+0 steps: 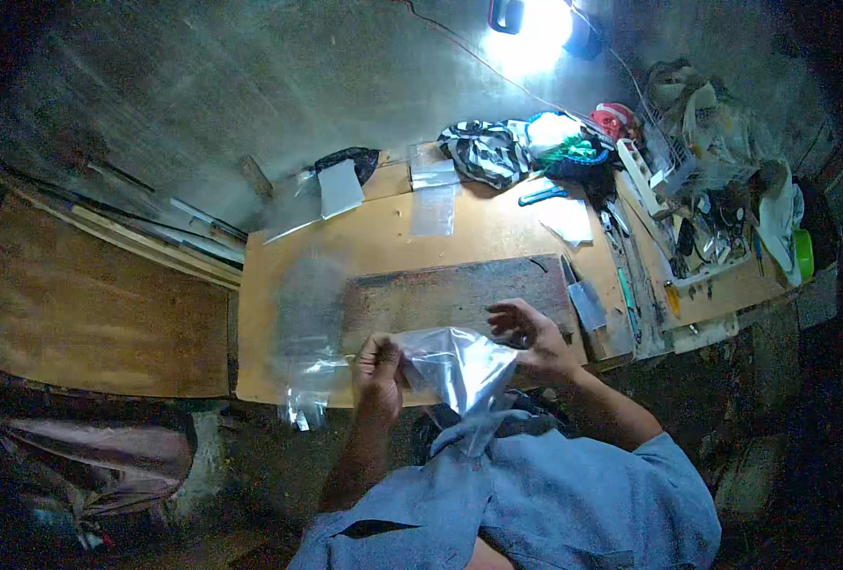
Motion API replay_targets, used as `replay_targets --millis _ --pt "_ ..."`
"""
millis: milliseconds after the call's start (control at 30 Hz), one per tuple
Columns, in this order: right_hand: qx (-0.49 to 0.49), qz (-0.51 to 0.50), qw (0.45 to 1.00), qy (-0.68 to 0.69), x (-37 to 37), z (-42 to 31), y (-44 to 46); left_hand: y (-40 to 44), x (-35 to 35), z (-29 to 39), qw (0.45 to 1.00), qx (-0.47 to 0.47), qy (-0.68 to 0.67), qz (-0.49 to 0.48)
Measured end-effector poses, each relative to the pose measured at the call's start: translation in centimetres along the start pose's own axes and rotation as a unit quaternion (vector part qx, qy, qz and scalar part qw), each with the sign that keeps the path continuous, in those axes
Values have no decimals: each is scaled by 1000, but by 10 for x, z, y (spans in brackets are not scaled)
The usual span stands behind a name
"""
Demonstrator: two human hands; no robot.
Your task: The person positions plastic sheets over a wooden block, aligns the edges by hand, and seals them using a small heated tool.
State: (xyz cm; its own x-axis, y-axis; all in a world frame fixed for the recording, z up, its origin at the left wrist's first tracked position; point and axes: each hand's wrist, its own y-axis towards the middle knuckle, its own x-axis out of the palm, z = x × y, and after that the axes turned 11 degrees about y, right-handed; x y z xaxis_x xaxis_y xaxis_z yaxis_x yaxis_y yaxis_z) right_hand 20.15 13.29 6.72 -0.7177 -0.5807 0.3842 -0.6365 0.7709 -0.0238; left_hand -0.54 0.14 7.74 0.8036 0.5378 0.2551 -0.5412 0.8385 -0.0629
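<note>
A clear, shiny plastic bag is spread in front of my chest, over the near edge of the table. My left hand is closed on its left edge, thumb on top. At the bag's right corner is my right hand, its fingers raised, slightly bent and apart. The plastic reaches the base of that hand; whether the thumb presses on it is hidden. Beneath and beyond both hands lies a dark, worn wooden board. More clear plastic sheets lie left of the board, hanging over the front edge.
A bright lamp shines above the wooden table. At the back are a black-and-white striped cloth, white sheets and a blue-handled tool. Tools and clutter fill a tray at right. A brown panel stands left.
</note>
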Motion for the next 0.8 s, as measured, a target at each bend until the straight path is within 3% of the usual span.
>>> replay_targets --millis 67,100,133,200,233,300,333,367,400,467,533,567,600,667,733,800 --pt "-59 -29 992 -104 8 -20 3 1 -1 -4 994 57 80 -47" --pt "-123 -47 987 -88 7 -19 9 -4 -7 -9 996 28 69 -55" --pt "-123 -47 987 -88 9 -22 9 -5 -9 -14 996 29 69 -55" --pt "42 79 996 27 17 -31 10 -5 -9 -23 995 -18 82 -60" --pt "13 87 995 42 18 -31 13 -7 -10 -28 995 -18 81 -60" --pt "25 93 995 39 20 -30 13 -10 -9 -33 987 -110 93 -65" --pt "38 101 994 37 21 -29 13 -9 -7 -31 987 -110 92 -65" --pt "38 100 994 36 22 -26 13 -7 -5 -28 991 -52 110 -55" --pt "4 91 996 -22 24 -20 12 -5 -1 -23 991 6 128 -45" --pt "-27 81 993 -81 27 -16 9 0 11 -12 991 33 126 -29" --pt "-108 9 951 -291 30 -16 6 6 17 -10 990 64 125 -11" --pt "-70 -15 977 -201 33 -11 3 9 19 -10 986 65 151 -14" --pt "-70 -16 977 -202 35 -12 2 12 20 -11 982 67 176 -18" --pt "-59 -37 946 -318 37 -16 -1 14 18 -6 972 64 226 -4" --pt "-51 -3 997 -62 35 -6 -1 18 16 -1 959 61 276 9" --pt "14 85 991 -101 24 -17 0 23 13 4 976 32 190 100"
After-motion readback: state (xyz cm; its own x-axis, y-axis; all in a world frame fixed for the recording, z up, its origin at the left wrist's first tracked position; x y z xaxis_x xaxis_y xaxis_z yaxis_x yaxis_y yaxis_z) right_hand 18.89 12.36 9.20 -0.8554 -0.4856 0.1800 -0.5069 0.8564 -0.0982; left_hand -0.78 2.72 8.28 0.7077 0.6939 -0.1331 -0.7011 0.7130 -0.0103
